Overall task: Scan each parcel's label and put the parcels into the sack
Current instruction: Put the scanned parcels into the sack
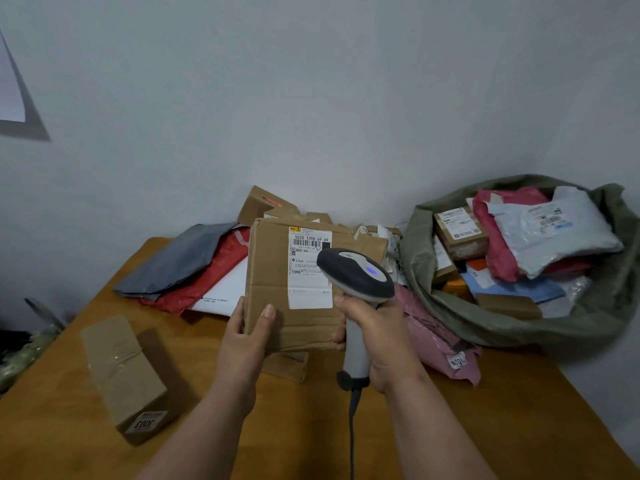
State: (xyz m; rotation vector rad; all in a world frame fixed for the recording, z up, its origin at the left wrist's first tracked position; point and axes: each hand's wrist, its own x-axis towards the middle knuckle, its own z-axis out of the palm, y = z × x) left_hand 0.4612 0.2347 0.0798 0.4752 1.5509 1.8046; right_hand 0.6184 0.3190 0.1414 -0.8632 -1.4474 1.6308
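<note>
Pale grey wall behind, and below it an orange-brown wooden table strewn with parcels. Centre stage, the left hand holds a flat, creased brown cardboard box up off the table by its lower left corner, thumb on the front face, fingers wrapped behind. Its white shipping label with a black barcode faces the camera. The right hand grips the pale handle of a grey and black handheld barcode scanner, fingers curled tight around it; the scanner's head sits just in front of the label's right edge, a small blue light glowing on top, and its dark cable hangs down toward the bottom of the view.

Over on the right, an olive-green woven sack lies open, holding boxes and red, white and blue mailers. A pink plastic mailer bag lies between sack and scanner. At left, a small taped cardboard carton stands alone. Grey, red and white poly mailers fan out behind it, with more brown boxes stacked against the wall.
</note>
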